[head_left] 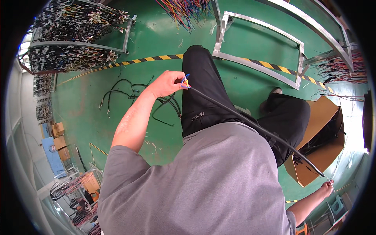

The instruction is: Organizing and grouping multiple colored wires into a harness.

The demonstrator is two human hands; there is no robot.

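Note:
My left hand [172,83] is closed in a pinch on the coloured wires [185,81], blue, yellow and red, which come out of one end of a long black cable sleeve [250,122]. The sleeve runs slantwise over my lap to the right, drawn almost straight. Far out at the right, my right hand [325,189] is closed on a thin pale strand [330,181] by the sleeve's other end. Its fingertips are small in the picture, so their exact hold is hard to make out.
An open cardboard box [319,133] with black cables inside stands at my right. Several black cables [135,94] lie on the green floor at my left. A metal frame [262,68] stands ahead. Racks of wire bundles [78,47] fill the far left. Striped tape [149,59] crosses the floor.

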